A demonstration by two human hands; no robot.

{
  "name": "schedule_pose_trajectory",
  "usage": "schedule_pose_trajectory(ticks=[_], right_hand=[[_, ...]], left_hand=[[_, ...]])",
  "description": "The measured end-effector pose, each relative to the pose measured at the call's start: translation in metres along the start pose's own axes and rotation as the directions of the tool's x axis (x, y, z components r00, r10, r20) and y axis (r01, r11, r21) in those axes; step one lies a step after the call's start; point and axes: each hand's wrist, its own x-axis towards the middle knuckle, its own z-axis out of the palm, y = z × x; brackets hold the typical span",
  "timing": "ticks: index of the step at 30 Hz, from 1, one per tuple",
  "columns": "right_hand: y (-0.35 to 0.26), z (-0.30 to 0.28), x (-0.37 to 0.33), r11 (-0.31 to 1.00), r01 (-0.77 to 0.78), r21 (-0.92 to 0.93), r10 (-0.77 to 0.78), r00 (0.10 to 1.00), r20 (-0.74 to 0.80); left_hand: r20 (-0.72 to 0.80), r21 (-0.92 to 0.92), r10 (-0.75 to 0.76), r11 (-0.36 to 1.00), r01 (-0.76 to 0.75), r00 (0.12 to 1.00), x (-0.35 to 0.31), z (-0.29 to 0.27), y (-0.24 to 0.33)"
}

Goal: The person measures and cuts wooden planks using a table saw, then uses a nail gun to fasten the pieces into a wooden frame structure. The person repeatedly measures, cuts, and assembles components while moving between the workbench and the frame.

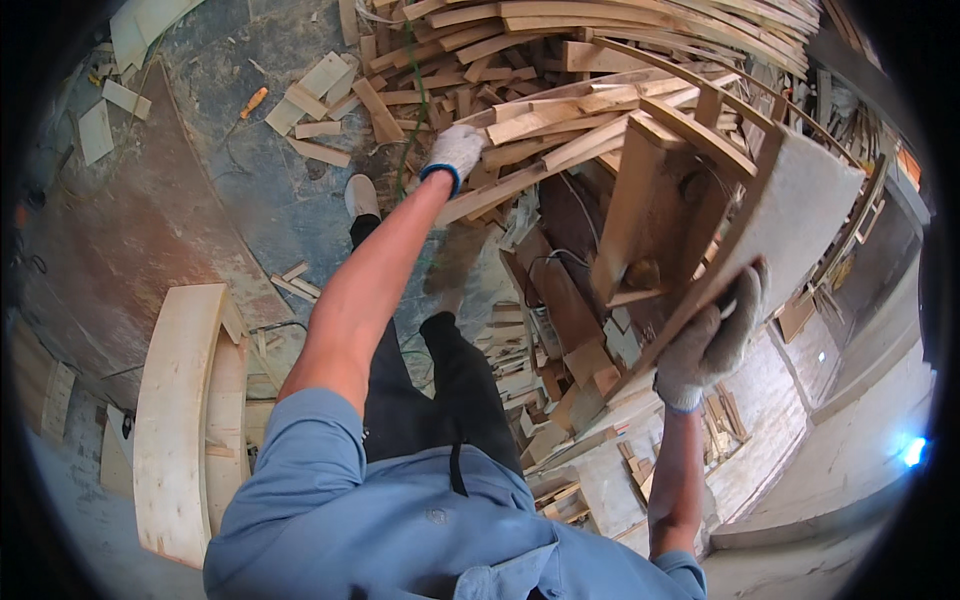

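Observation:
My left hand [455, 152], in a white knitted glove with a blue cuff, is closed at the near end of a long curved wooden strip [560, 112] at the pile's edge. Its fingertips are partly hidden. To the right, my right hand [712, 335], in a greyish worn glove, grips the edge of a pale curved wooden panel [800, 195] that stands tilted. Behind that panel is an open wooden frame [650, 210] with crosspieces, leaning among the strips. Another long strip [540, 172] slants just below my left hand.
Curved wooden strips [650, 20] are heaped at the far side. Offcuts [310, 95] and an orange-handled tool [254, 101] lie on the floor. A curved plywood box [180, 420] stands at my left. Scraps and a cable [565, 255] litter the floor at right. A green cord [418, 90] runs beside the heap.

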Motion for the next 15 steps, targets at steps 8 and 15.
schedule_pose_trajectory(ticks=[8,15], right_hand=[[0.012,-0.002,-0.017,0.994,-0.106,-0.026,0.106,0.994,-0.013],[0.028,-0.006,-0.041,0.963,-0.235,-0.132,0.208,0.959,-0.193]], left_hand=[[-0.132,-0.54,-0.386,0.801,0.26,0.913,0.006,0.004,0.005],[-0.343,-0.107,-0.605,0.785,0.61,0.718,0.069,-0.045,-0.125]])
